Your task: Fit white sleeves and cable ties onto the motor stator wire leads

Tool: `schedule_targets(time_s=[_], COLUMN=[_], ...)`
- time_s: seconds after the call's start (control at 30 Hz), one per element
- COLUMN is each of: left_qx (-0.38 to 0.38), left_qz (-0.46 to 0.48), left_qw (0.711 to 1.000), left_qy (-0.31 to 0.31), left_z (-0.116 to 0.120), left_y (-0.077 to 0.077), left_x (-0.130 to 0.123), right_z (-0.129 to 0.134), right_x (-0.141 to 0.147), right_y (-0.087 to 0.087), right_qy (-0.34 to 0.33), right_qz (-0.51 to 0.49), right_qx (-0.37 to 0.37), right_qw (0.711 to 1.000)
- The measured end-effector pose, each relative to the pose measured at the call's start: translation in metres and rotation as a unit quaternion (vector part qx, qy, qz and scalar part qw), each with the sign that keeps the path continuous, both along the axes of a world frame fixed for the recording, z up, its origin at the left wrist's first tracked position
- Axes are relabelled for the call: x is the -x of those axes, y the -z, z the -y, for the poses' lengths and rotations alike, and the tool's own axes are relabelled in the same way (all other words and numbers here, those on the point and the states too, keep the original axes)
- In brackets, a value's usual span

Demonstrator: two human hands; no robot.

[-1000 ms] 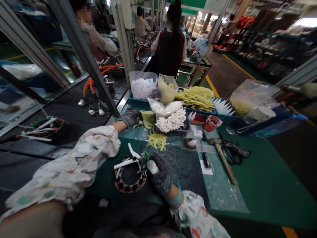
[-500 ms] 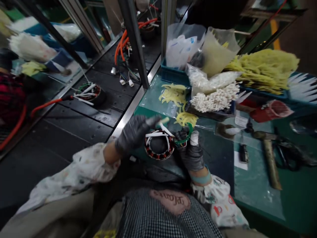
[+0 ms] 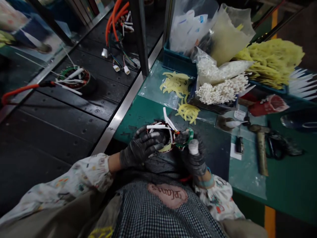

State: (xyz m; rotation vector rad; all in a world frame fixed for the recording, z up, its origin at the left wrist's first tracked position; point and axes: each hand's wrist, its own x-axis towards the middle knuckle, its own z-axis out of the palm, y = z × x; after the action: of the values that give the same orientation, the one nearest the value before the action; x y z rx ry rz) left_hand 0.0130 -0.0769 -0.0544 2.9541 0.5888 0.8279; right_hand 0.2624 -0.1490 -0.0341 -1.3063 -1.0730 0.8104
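A motor stator (image 3: pixel 169 137), a ring of dark windings with white sleeves (image 3: pixel 158 126) across its top, stands at the table's near edge. My left hand (image 3: pixel 141 148), in a dark glove, wraps its left and front side, with fingers closed over the rim. A pale yellow strip (image 3: pixel 166 148) shows along the ring's front, beside those fingertips. My right hand (image 3: pixel 195 157), gloved with white tape round a digit, grips a green ring-shaped circuit board (image 3: pixel 190 135) just right of the stator. Wires run between board and stator. The right fingertips are partly hidden.
Yellow curved strips (image 3: pixel 176 82) lie on a plastic sheet ahead. Behind are a bin of white sleeves (image 3: pixel 218 91) and a yellow strip pile (image 3: pixel 272 62). A hammer (image 3: pixel 262 152) lies right. Another stator (image 3: pixel 75 79) sits on the dark conveyor (image 3: pixel 81 119), beside a metal post (image 3: pixel 140 36).
My left hand has come down from above the stator onto its left and front side. A yellow strip now shows along the stator's front. My right hand keeps the board; the view has shifted.
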Motion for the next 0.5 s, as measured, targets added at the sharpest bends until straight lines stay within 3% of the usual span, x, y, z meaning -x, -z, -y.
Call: schedule_targets(time_s=[0.13, 0.23, 0.33, 0.4, 0.5], left_qx=[-0.04, -0.031, 0.039, 0.1, 0.181], left_qz=[0.07, 0.092, 0.126, 0.158, 0.196], left_qw=[0.995, 0.995, 0.986, 0.978, 0.964], left_qy=[-0.059, 0.027, 0.101, 0.087, 0.006], left_z=[0.004, -0.006, -0.018, -0.028, -0.054], left_y=[-0.002, -0.009, -0.021, -0.028, -0.027], left_x=[0.004, 0.015, 0.025, 0.029, 0.026], right_z=[-0.002, -0.004, -0.003, -0.003, -0.006], right_x=[0.019, 0.033, 0.045, 0.049, 0.05], right_y=[-0.019, -0.023, -0.019, -0.016, -0.014], right_qy=[-0.096, -0.093, -0.074, -0.094, -0.113], right_qz=[0.165, 0.372, 0.514, 0.548, 0.55], right_qx=[-0.092, -0.129, -0.121, -0.1, -0.081], right_qw=[0.977, 0.914, 0.846, 0.825, 0.823])
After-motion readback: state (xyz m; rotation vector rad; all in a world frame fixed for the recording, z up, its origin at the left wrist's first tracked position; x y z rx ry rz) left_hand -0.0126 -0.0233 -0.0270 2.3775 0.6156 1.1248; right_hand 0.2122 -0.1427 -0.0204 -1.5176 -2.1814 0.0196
